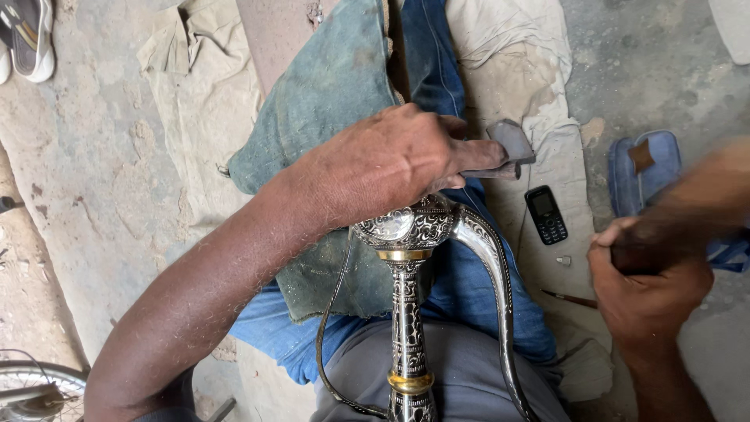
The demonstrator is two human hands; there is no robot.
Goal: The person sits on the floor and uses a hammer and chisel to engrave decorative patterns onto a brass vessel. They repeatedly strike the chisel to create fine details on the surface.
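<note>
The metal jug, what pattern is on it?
The metal jug has silver and black swirly flower engraving with gold bands, seen in the head view.

Overall light: bright, even daylight; floor [94, 156] rendered pale and slightly washed out.
Direction: cannot be told for certain; shadows are soft and short, gathered under the left hand [398, 160] and forearm.
Glare: small white highlights are seen on the engraved metal vessel [410, 227] and along its curved spout [492, 266].
Motion blur: the right hand [644, 289] is smeared, and the dark tool [680, 227] gripped in it is streaked beyond recognition.
Focus: left hand, vessel neck and blue cloth [328, 86] are held sharp.
Edges: mild wide-angle stretching is noted at the corners; sandal [31, 35] and wheel [39, 383] are cropped.
Noise: none noticed.
</note>
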